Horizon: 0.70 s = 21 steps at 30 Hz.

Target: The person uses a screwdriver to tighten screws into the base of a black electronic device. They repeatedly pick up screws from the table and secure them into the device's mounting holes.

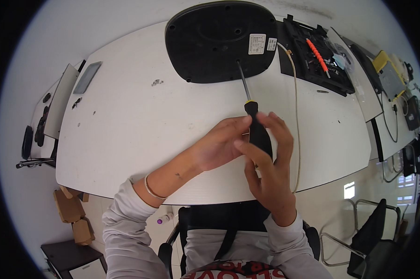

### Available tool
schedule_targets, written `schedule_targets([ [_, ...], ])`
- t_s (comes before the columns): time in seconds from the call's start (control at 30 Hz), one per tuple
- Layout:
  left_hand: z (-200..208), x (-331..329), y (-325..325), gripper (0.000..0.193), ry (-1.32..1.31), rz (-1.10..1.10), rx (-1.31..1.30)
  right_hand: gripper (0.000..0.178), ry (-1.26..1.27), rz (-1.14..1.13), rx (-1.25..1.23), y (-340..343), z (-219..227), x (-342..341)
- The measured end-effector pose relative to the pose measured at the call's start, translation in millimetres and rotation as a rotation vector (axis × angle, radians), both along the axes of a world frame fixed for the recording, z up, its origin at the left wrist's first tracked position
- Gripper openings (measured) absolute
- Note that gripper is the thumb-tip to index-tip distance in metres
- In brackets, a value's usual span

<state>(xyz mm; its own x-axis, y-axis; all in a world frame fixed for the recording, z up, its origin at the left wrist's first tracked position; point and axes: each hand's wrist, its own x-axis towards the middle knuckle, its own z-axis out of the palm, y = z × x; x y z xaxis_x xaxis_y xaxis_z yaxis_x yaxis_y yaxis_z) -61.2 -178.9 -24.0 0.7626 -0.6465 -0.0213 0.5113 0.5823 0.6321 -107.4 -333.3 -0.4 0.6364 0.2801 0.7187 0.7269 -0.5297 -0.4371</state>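
A screwdriver (260, 138) with a thick black handle, a yellow collar and a long metal shaft slants away from me. Its tip is at a hole in the underside of a rounded black plastic housing (196, 56) with two white labels. My left hand (224, 145) is closed on the handle from the left, thumb close below the collar. From the right, the curled fingers of my right hand (274, 174) go round the same handle, slightly blurred. Both hands partly hide the handle's lower end.
At the far right of the white table (126, 121) lies an open black tool case (307, 56) with an orange-red rod (318, 56) on it. A pale cable (297, 116) runs from the housing down the table's right side. A grey tray (87, 77) lies far left.
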Motion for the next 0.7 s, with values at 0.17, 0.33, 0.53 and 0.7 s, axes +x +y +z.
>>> schedule_targets([
  [0.17, 4, 3, -1, 0.049, -0.116, 0.026, 0.059, 0.043, 0.066, -0.055, 0.135, -5, -6, -7],
  [0.33, 9, 4, 0, 0.043, -0.048, -0.002, -0.013, 0.034, -0.067, -0.06, 0.055, -6, -6, -6],
  [0.53, 3, -3, -4, 0.034, -0.053, -0.062, 0.038, 0.052, -0.058, -0.038, -0.027, -1, -7, 1],
  [0.7, 10, -3, -6, 0.049, -0.115, -0.013, 0.095, 0.043, 0.082, -0.166, 0.202, -2, -9, -9],
])
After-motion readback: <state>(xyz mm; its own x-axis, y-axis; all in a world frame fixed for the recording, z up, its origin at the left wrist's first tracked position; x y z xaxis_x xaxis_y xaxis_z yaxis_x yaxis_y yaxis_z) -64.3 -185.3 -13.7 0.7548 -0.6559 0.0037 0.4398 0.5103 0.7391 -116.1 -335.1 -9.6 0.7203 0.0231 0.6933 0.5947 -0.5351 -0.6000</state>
